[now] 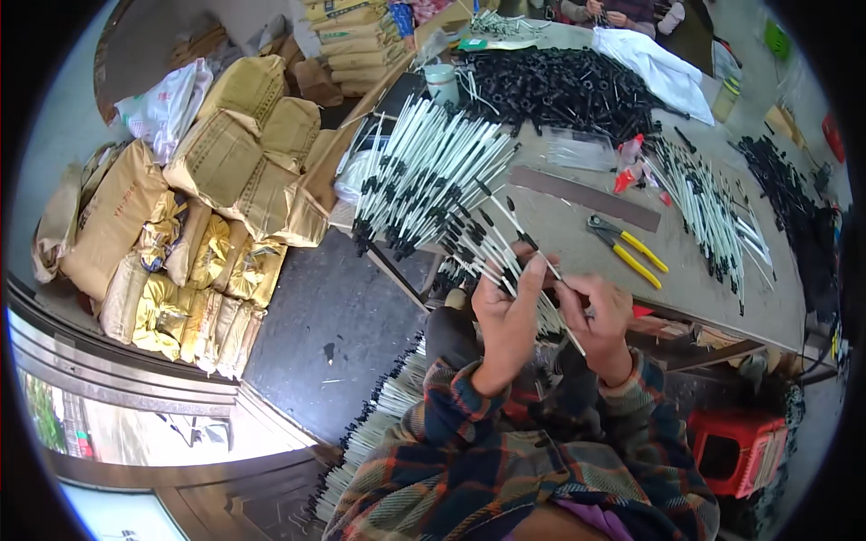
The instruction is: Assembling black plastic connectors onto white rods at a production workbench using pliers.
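Closed brown sacks (pixel 122 212) hide their contents; close together, the left hand (pixel 508 323) grips black-tipped rods (pixel 494 245), the right hand (pixel 597 316) pinches one.

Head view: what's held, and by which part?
Left hand: a bunch of thin, black-tipped white rods, held partway along. Right hand: apparently pinching a single slender white rod; exact contact spot hidden.

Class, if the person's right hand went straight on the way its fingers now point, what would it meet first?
Probably the left hand, near its raised thumb: the fingers of the right hand point across toward it. Depth is unclear here, so it might pass just above or below.
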The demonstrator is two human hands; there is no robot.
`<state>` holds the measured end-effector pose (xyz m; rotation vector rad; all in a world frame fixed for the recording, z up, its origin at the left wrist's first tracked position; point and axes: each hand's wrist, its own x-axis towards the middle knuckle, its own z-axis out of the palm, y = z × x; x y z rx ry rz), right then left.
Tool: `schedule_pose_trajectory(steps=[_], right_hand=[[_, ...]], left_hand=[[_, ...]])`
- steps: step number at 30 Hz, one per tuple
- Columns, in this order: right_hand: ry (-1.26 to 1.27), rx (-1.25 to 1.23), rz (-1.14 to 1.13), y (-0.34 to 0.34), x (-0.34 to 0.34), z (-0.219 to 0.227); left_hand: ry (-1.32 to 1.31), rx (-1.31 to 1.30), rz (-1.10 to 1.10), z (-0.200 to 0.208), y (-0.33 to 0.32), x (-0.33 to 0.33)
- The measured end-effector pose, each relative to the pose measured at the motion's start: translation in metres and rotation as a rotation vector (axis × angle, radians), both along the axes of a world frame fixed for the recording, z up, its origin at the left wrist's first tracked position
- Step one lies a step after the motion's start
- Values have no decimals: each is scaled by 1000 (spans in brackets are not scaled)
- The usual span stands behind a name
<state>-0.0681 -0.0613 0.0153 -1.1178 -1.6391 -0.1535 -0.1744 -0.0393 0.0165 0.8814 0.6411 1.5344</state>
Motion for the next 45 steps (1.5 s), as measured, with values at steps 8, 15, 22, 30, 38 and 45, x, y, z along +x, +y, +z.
schedule_pose_trajectory(steps=[8,15,22,30,38,45], right_hand=[[162,-88,264,15,0,-5],[321,-507,578,49,27,-21],[626,-623,806,7,1,-39],[445,-504,247,-30,15,-37],[1085,-1226,654,-87,12,-48],[1550,-873,837,-98,-4,-67]], left_hand=[[128,-52,-8,9,15,-18],[10,152,-358,18,23,-59],[-24,26,-173,17,41,-48],[6,-52,-178,-4,38,-30],[-261,-79,-441,-14,45,-13],[-415,-280,-277,3,34,3]])
